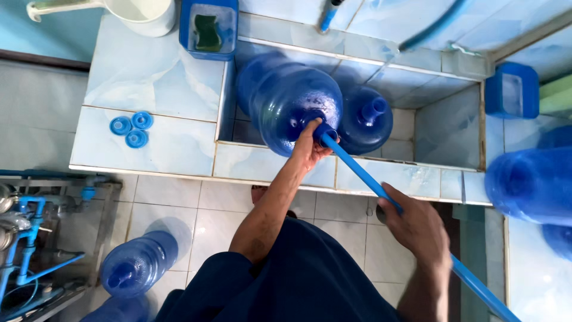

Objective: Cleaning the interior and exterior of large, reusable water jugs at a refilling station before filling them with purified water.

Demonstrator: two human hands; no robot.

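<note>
From the head view, the work goes on at a tiled basin [453,128] sunk into the blue-tiled table [152,89]. A large blue water jug [285,98] lies tilted in the basin, its neck toward the person, and a blue rod [363,174] runs into that neck. To do this well, the jug's mouth should be kept steady and the rod in line with the neck, so it slides without scraping or levering the jug off the rim.

The left hand [308,146] is curled around the jug's neck right where the rod enters, fingers closed on it. The right hand [416,225] is wrapped fully shut around the rod lower down, well apart from the neck.

A second jug [364,119] stands just beside the first in the basin. Three blue caps [132,129] lie together on the table to the left, a blue tub [208,27] with a green sponge behind them. Another jug [136,262] lies on the floor
</note>
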